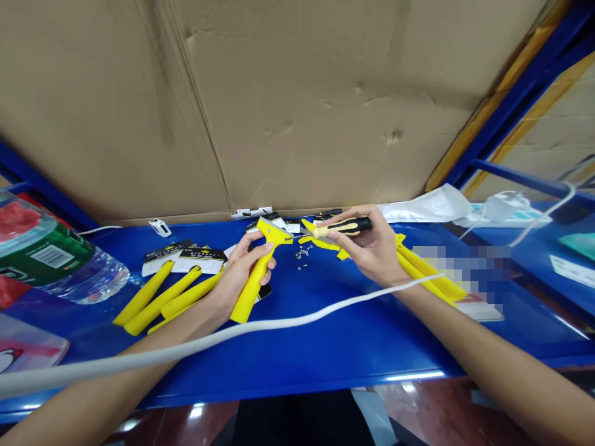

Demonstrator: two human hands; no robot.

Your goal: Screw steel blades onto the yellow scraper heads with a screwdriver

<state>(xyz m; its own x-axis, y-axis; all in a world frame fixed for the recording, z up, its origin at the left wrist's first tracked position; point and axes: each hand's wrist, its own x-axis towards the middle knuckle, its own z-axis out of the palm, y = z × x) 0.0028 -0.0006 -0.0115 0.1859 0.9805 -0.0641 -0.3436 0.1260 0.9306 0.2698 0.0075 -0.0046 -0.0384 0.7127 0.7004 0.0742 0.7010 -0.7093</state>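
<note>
Cardboard (325, 111) backs the blue counter (316, 353) I watch from afar. Above it, my left hand (239, 265) wraps the handle of a tilted yellow scraper (253, 285), head uppermost; my right hand (385, 246) grips a screwdriver (346, 229) pointing at that head's side. I would brace the scraper firmly and keep the shaft straight; whether the tip is seated, I cannot tell. Loose metal bits (305, 251) lie near the tip, best left unbrushed by my knuckles.

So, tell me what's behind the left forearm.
Just beyond the left forearm, yellow handles lie on the blue surface; the nearest one is partly covered by the arm. Its hidden part, and anything else there, can't be seen.
</note>
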